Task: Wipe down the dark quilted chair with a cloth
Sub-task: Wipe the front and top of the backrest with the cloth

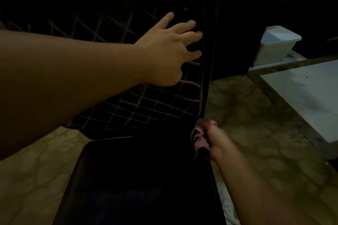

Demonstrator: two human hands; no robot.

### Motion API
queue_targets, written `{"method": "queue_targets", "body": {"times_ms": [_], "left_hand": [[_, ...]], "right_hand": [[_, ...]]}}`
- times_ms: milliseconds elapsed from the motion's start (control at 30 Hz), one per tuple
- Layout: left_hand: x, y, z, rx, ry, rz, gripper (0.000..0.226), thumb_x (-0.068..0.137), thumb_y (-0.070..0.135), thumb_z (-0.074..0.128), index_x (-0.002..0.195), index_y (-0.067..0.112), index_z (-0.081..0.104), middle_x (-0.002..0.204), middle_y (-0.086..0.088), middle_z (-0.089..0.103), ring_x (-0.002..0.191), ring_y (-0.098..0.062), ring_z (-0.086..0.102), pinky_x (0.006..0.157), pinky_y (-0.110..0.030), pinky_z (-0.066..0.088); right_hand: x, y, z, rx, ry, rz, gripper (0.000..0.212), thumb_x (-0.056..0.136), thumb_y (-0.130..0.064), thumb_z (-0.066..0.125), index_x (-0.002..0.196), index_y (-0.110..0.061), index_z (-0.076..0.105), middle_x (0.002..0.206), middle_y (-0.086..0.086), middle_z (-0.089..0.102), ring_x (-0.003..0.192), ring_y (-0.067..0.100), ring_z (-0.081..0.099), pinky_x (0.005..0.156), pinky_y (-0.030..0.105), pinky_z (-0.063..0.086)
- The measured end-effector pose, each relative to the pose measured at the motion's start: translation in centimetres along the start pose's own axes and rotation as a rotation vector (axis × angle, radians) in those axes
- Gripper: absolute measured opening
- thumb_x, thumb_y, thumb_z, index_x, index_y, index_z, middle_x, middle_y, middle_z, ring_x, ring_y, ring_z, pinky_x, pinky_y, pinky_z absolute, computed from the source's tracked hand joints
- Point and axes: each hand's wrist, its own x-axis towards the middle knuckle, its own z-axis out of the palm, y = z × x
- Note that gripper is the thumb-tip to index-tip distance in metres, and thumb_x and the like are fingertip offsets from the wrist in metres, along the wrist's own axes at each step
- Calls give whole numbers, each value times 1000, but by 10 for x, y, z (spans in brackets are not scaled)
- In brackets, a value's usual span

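Observation:
The dark quilted chair (139, 107) fills the middle of the head view, its backrest showing pale diamond stitching and its black seat below. My left hand (170, 49) lies flat on the quilted backrest near its right edge, fingers spread and straight. My right hand (215, 139) grips a small pinkish cloth (199, 137) bunched against the chair's right side, where backrest and seat meet. Most of the cloth is hidden inside my fist and behind the chair edge.
The scene is dim. A white lidded plastic box (276, 45) stands on the floor at the upper right. A pale slab or low platform (307, 95) with a dark border runs along the right. Patterned tan floor (247, 115) surrounds the chair.

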Motion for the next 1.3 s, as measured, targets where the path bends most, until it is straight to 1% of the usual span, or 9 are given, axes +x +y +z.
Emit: {"method": "queue_targets", "body": {"times_ms": [167, 400, 500, 600, 767, 967, 1067, 1200, 1300], "left_hand": [[2, 2, -2, 40, -19, -6, 66, 99, 48, 40, 161, 37, 19, 171, -4, 1, 157, -27, -9, 123, -60, -4], [4, 1, -5, 65, -33, 4, 67, 98, 50, 40, 161, 37, 20, 171, -5, 3, 157, -28, -7, 123, -60, -4], [6, 4, -5, 112, -37, 10, 67, 99, 52, 39, 161, 35, 20, 171, -7, 5, 157, -30, -4, 123, -59, -2], [9, 5, -10, 159, -40, 30, 68, 98, 55, 38, 161, 34, 23, 170, -9, 9, 157, -33, 1, 124, -58, -1], [6, 3, -8, 153, -54, 32, 70, 97, 54, 37, 162, 34, 18, 170, -9, 4, 157, -33, -4, 123, -58, -3], [4, 4, -2, 113, -67, 2, 74, 96, 57, 36, 163, 33, 13, 171, -8, -4, 157, -32, -11, 124, -60, -3], [4, 4, -2, 122, -74, 5, 75, 97, 58, 36, 163, 33, 12, 171, -8, -5, 157, -32, -11, 124, -61, -3], [4, 3, 0, 108, -63, 10, 75, 96, 58, 35, 163, 32, 12, 171, -8, -5, 157, -32, -12, 123, -61, -3], [4, 4, 2, 90, -67, -8, 75, 96, 57, 35, 163, 32, 12, 171, -8, -6, 157, -31, -13, 121, -62, -5]], "right_hand": [[10, 13, 10, 288, -98, 39, 44, 100, -9, 44, 58, -21, 46, 47, -5, 42, 30, 6, 40, 34, 8, 27], [40, 32, -8, 150, 89, -19, 33, 103, -10, 45, 71, -19, 40, 46, 0, 45, 30, 10, 43, 34, 12, 34], [47, 30, -5, 188, 45, -106, 34, 100, -10, 50, 68, -18, 46, 49, -3, 46, 35, 6, 46, 37, 13, 37], [46, 26, 6, 239, -10, -135, 54, 102, -11, 47, 49, -18, 56, 50, -7, 45, 37, 4, 46, 39, 13, 37], [29, 23, 11, 251, -44, -140, 36, 102, -12, 38, 67, -20, 42, 41, -6, 39, 27, 6, 32, 31, 7, 22], [27, 23, 7, 265, -71, -152, 39, 102, -14, 45, 64, -22, 48, 48, -6, 45, 32, 6, 42, 33, 11, 33], [25, 20, 17, 275, -10, -138, 36, 104, -13, 42, 69, -20, 36, 44, -7, 38, 26, 4, 32, 29, 8, 24], [18, 15, 21, 286, 4, -92, 35, 105, -14, 40, 70, -21, 38, 43, -6, 37, 25, 4, 30, 29, 8, 21], [17, 10, 12, 128, 46, -169, 36, 101, -15, 47, 66, -21, 46, 39, -4, 42, 27, 8, 40, 32, 12, 30]]}}
